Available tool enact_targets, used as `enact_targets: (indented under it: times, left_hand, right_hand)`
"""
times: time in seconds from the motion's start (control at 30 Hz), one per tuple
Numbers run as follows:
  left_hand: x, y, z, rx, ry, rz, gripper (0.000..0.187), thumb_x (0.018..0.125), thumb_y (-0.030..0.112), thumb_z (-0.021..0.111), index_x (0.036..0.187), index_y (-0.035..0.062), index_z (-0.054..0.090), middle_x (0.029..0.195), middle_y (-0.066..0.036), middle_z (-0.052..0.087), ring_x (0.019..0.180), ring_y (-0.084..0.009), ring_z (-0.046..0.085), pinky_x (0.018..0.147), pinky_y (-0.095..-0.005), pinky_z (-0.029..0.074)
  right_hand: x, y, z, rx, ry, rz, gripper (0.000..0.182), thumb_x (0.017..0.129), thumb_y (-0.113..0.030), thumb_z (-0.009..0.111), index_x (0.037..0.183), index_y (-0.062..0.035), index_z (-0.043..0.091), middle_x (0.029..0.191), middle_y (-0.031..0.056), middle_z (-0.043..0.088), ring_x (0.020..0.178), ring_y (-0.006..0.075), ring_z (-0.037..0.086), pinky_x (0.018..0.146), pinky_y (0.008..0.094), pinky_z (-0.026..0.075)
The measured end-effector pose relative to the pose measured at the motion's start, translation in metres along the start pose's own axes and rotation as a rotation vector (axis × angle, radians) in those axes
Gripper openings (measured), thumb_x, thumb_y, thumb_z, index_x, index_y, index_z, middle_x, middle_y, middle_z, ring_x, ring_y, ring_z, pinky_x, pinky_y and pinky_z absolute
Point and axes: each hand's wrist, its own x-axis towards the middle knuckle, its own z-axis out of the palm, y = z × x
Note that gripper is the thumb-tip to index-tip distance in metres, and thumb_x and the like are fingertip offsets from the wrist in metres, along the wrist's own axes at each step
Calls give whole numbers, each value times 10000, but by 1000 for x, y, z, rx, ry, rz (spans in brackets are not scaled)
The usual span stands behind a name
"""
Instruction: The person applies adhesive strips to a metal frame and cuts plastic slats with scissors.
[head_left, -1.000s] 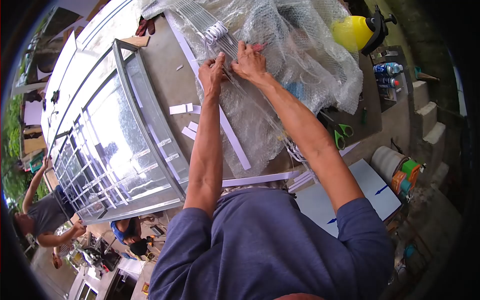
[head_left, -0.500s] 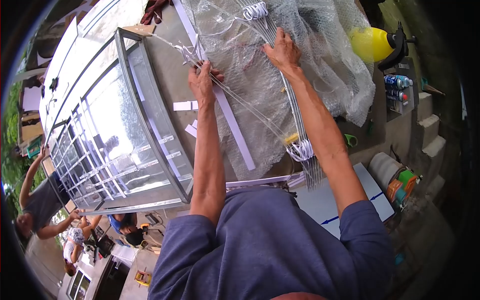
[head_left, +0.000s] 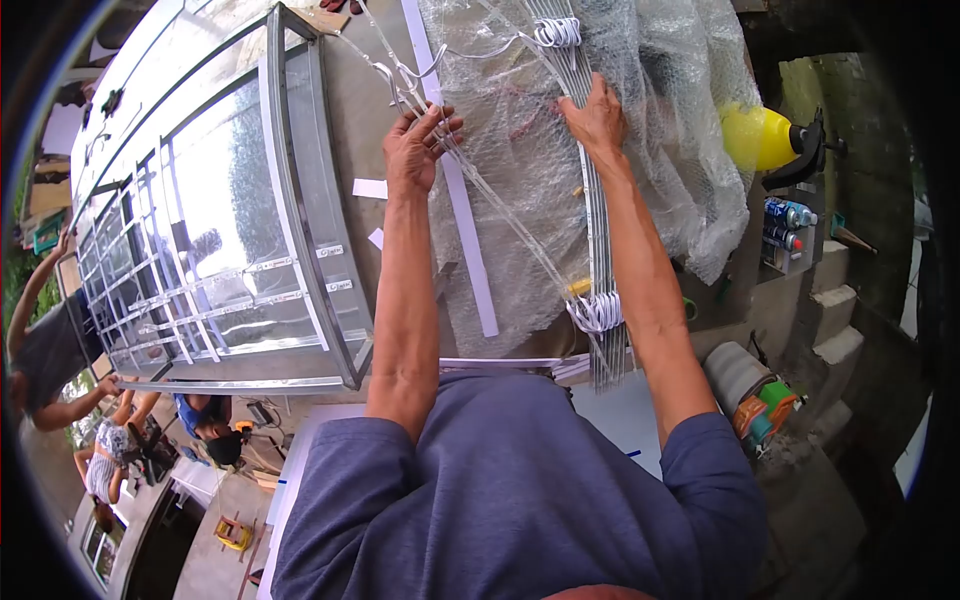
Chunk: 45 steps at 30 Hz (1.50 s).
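Observation:
My left hand [head_left: 418,150] has its fingers curled around thin clear strips [head_left: 500,207], with a loose white cord [head_left: 395,85] just beyond it. My right hand [head_left: 598,118] grips the edge of a long bundle of narrow metal-like strips [head_left: 598,235]. White cord coils wrap this bundle near its far end [head_left: 557,33] and near its close end [head_left: 597,313]. Both the bundle and the clear strips lie over bubble wrap [head_left: 500,260]. A long white strip [head_left: 468,240] runs beneath the clear strips.
A metal-framed glass panel [head_left: 275,170] stands at the left, with a person's arm [head_left: 75,410] at its far side. Toward the right are a yellow container [head_left: 755,138], spray cans [head_left: 785,212] and concrete steps [head_left: 835,300]. A yellow tool [head_left: 234,533] is on the floor.
The view has shifted. My left hand's fingers have loosened somewhat and spread around the clear strips. My right hand remains at the bundle.

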Motion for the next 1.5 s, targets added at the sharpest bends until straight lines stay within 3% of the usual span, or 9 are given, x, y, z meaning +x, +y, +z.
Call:
enact_targets:
  times: [0.27, 0.43, 0.5, 0.57, 0.67, 0.83, 1.0, 1.07, 1.5]
  left_hand:
    - [36, 4, 3, 79, 79, -235, 585, 760, 473, 853, 1128, 77, 628, 794, -87, 614, 666, -218, 647, 664, -487, 635]
    - [62, 1, 15, 207, 256, -152, 566, 747, 430, 877, 1078, 26, 660, 650, -73, 550, 523, -195, 579, 593, -460, 627]
    - [57, 3, 25, 194, 324, -66, 463, 748, 307, 882, 936, -45, 648, 653, -125, 587, 471, -227, 579, 471, -408, 599]
    - [62, 0, 21, 215, 305, -52, 479, 745, 321, 892, 950, -44, 660, 647, -103, 572, 474, -223, 586, 454, -397, 597]
    - [74, -3, 7, 264, 270, -89, 506, 781, 397, 863, 981, -23, 664, 692, -91, 571, 548, -224, 591, 506, -376, 543]
    - [87, -4, -2, 211, 146, -177, 448, 821, 356, 836, 985, -1, 620, 754, -82, 589, 644, -223, 610, 580, -381, 552]
    - [101, -8, -19, 365, 5, -256, 288, 848, 216, 814, 947, 45, 605, 762, -48, 604, 740, -247, 664, 752, -490, 604]
    - [97, -3, -21, 461, -12, -264, 293, 853, 237, 802, 939, 50, 593, 769, -43, 609, 777, -243, 694, 699, -431, 601]
    - [71, 16, -4, 1150, 35, -90, 637, 774, 387, 847, 1113, -122, 669, 971, -223, 706, 759, -283, 734, 609, -326, 644]
  right_hand:
    - [-3, 1, 0, -8, 19, -81, 799, 801, -414, 764, 1428, -47, 432, 1307, 260, 580, 1180, 446, 587, 953, 527, 496]
    - [-5, 17, 21, -62, 113, -174, 800, 800, -426, 792, 1413, -42, 450, 1303, 277, 570, 1190, 441, 582, 952, 511, 500]
    - [-21, 11, 9, -258, 292, -303, 559, 850, -324, 778, 1285, -43, 568, 1148, 207, 654, 1037, 342, 662, 852, 443, 544]
    - [-39, -9, -9, -58, 391, -177, 445, 865, -156, 703, 1288, -82, 586, 1098, 227, 600, 1031, 391, 620, 907, 445, 507]
    - [-74, 8, -22, 316, 234, -184, 632, 837, -269, 757, 1401, -125, 512, 1247, 204, 570, 1109, 421, 585, 949, 463, 500]
    - [-203, -10, -98, 520, -83, -279, 112, 930, -127, 688, 957, -21, 708, 853, 72, 706, 733, 179, 675, 659, 293, 544]
    - [-311, 13, -76, 608, -472, -253, 142, 905, -130, 687, 984, -14, 705, 905, 111, 704, 799, 241, 684, 725, 338, 538]
    - [-342, 16, -64, 589, -565, -221, 154, 903, -143, 675, 987, -17, 701, 911, 125, 696, 816, 278, 683, 744, 361, 534]
    - [-383, 27, -87, 498, -317, -161, 158, 901, -146, 666, 999, -26, 702, 910, 132, 688, 853, 311, 681, 768, 388, 535]
